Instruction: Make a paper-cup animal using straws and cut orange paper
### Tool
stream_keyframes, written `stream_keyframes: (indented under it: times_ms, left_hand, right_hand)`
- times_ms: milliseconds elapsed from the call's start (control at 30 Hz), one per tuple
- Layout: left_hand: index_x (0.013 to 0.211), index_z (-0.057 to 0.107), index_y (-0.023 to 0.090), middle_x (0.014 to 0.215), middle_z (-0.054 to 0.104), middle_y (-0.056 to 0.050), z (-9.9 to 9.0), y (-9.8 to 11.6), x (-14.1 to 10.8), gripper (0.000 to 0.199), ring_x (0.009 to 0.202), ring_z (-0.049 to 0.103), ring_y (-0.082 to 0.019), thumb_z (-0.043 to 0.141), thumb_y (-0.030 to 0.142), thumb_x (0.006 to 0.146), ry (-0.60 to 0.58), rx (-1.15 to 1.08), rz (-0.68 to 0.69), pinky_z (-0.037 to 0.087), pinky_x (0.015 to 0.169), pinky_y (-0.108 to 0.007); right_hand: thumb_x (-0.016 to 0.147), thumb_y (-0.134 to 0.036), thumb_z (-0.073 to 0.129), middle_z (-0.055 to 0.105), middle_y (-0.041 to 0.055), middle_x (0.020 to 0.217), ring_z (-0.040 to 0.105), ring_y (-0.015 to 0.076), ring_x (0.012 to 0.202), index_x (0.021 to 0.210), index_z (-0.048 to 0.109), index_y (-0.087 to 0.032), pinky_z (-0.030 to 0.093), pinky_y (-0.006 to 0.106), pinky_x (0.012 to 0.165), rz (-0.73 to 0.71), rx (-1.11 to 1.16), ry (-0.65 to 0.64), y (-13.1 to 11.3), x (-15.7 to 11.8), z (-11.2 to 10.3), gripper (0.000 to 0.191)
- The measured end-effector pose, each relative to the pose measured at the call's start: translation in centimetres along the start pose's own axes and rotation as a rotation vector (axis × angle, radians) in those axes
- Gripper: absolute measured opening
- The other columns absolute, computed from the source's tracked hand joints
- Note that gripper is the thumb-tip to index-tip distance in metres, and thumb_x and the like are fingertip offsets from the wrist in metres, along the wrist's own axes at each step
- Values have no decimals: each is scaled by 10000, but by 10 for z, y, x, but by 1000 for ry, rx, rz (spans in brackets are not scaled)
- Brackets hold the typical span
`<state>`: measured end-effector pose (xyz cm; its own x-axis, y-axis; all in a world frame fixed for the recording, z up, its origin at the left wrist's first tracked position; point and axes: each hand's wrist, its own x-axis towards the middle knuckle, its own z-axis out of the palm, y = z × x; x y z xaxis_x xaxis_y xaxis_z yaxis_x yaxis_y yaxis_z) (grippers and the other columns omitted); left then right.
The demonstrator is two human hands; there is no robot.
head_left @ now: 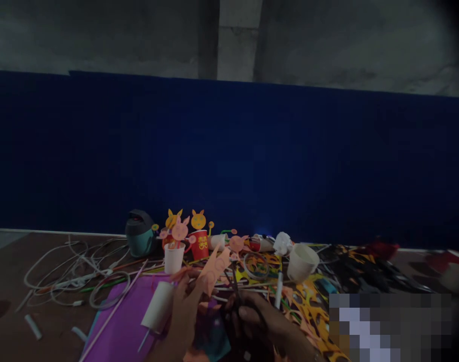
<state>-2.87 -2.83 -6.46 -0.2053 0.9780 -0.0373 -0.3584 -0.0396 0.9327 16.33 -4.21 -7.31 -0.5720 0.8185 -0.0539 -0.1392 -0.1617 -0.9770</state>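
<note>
My left hand (191,291) is closed on a piece of orange paper (213,269) that has round outlines drawn on it. In my right hand (252,311) is a pair of dark scissors (235,286), its blades pointing up beside the paper's right edge. Whether the blades touch the paper I cannot tell. A white paper cup (158,306) lies on its side by my left wrist, on purple paper (125,311). Behind my hands, a white cup (174,259) carries a pink paper animal head (180,230), next to a red cup (199,245) with an orange head (198,219).
A teal-and-black container (139,234) stands at the back left beside tangled white cables (78,271). To the right are a large white cup (303,262), crumpled white paper (283,243), a tape roll (256,266) and yellow cut-out scraps (308,306). A blue partition (229,156) rises behind the table.
</note>
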Motion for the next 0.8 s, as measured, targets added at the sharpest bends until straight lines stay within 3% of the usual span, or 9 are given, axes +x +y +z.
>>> stream_keyframes:
  times_ms: [100, 500, 800]
  left_hand:
    - [752, 621, 166, 534, 622, 36, 2, -1, -4, 318, 470, 574, -123, 784, 402, 615, -37, 91, -9, 437, 416, -176]
    - [705, 567, 177, 514, 634, 19, 5, -8, -7, 290, 447, 558, -121, 755, 392, 658, -169, 135, -39, 393, 418, -178]
    - [757, 549, 168, 550, 622, 20, 0, -13, 0, 322, 462, 558, -124, 744, 415, 689, -225, 86, -89, 405, 432, -192]
  right_hand:
    - [715, -538, 691, 612, -4, 616, 464, 65, 435, 954, 587, -132, 283, 150, 384, -57, -59, 98, 4, 9, 4, 482]
    - [741, -591, 639, 532, -36, 548, 462, 82, 461, 711, 525, -174, 317, 181, 426, -136, -152, 343, 14, 14, 13, 434]
    - [795, -558, 597, 439, -63, 492, 375, 69, 409, 695, 527, -172, 282, 196, 402, -188, -209, 335, 12, 15, 11, 405]
